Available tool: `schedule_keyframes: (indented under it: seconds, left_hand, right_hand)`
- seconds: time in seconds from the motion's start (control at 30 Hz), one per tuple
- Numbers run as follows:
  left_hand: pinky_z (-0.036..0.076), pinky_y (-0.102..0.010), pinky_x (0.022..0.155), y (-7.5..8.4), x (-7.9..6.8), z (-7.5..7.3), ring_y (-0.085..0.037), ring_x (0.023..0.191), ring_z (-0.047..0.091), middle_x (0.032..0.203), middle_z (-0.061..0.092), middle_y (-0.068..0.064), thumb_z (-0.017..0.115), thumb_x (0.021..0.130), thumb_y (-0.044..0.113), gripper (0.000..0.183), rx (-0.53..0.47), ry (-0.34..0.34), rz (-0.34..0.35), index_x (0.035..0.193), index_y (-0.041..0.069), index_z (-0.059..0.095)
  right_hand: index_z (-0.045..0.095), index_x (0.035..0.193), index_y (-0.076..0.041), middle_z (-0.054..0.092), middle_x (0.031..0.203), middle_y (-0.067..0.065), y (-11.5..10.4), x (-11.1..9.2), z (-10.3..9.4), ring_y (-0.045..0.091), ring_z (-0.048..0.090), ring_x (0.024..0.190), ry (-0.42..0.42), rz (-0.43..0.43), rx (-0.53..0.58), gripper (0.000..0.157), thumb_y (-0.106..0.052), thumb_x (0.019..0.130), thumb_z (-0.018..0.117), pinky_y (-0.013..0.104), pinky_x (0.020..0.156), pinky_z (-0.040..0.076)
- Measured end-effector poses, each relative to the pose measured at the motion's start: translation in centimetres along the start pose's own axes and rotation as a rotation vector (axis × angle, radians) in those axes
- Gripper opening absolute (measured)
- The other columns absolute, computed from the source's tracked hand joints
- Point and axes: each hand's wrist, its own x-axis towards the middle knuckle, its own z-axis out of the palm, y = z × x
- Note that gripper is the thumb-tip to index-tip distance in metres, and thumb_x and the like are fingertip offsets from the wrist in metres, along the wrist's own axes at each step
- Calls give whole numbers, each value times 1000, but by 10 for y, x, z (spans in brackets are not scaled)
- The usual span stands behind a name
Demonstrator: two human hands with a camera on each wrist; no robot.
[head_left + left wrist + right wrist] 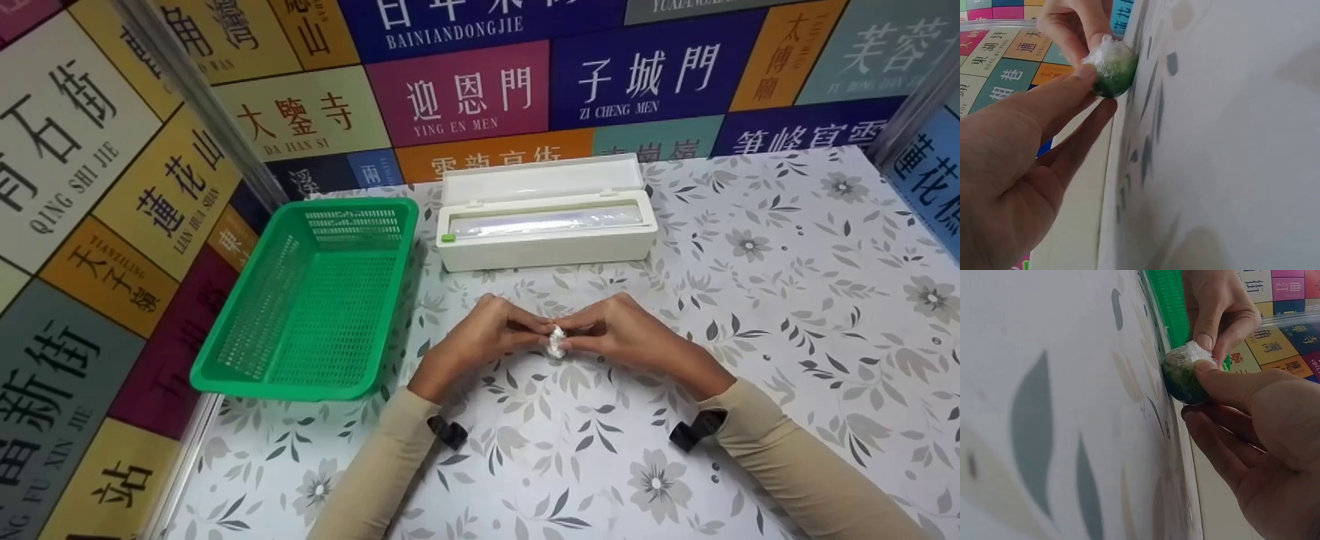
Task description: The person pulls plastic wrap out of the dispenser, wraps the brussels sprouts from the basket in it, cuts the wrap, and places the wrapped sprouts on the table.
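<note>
In the middle of the table, both hands pinch the bunched plastic film around a small wrapped thing (556, 343). In the left wrist view, this film-wrapped green thing (1116, 72) looks rounded and dark green below, with crinkled clear film gathered on its top end. My left hand (482, 334) has thumb and fingertips on one side of it. From the other side, the thumb and fingers of my right hand (628, 335) pinch it. The right wrist view shows the wrapped green thing (1182, 382) low against the patterned tablecloth. What is inside the film I cannot tell.
A green plastic basket (409, 247) stands to the left. Behind the hands is a white cling film box (547, 256) with its lid raised, a film roll (551, 223) inside and a small green piece at its left. Printed panels (457, 97) wall the table's back and sides.
</note>
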Motion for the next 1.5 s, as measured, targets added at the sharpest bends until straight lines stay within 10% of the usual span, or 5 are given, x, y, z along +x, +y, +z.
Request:
schedule_keyframes:
  seconds: [0.17, 0.83, 1.2, 1.5]
  left_hand:
    - [61, -18, 91, 3, 0, 1, -10, 106, 80, 113, 83, -3, 86, 94, 17, 21, 7, 15, -12, 114, 13, 85]
    - [62, -23, 97, 1, 0, 1, -10, 113, 78, 120, 83, -2, 86, 93, 12, 24, -50, -38, -14, 117, 13, 84]
    - [61, -19, 95, 1, -4, 2, -10, 114, 78, 122, 82, 0, 75, 102, 10, 20, 13, -13, 9, 120, 15, 83]
    - [63, -20, 89, 2, 0, 7, -8, 99, 80, 109, 85, -3, 81, 98, 10, 13, -34, 57, -94, 109, 13, 86]
  right_hand:
    - [82, 121, -29, 82, 115, -5, 1, -2, 1, 13, 71, 70, 9, 65, 30, 32, -34, 90, 89, 22, 55, 48]
    - [87, 106, -28, 84, 102, -8, 4, -1, 4, 10, 81, 90, 83, 134, 167, 15, -31, 91, 89, 20, 71, 62]
    - [87, 103, -17, 85, 98, 0, 4, 1, 6, 17, 82, 87, 92, 26, 141, 11, -23, 94, 87, 22, 73, 64]
    - [82, 97, -14, 84, 98, 3, -1, 3, 6, 22, 83, 92, 70, 82, 118, 11, -22, 92, 89, 29, 83, 66]
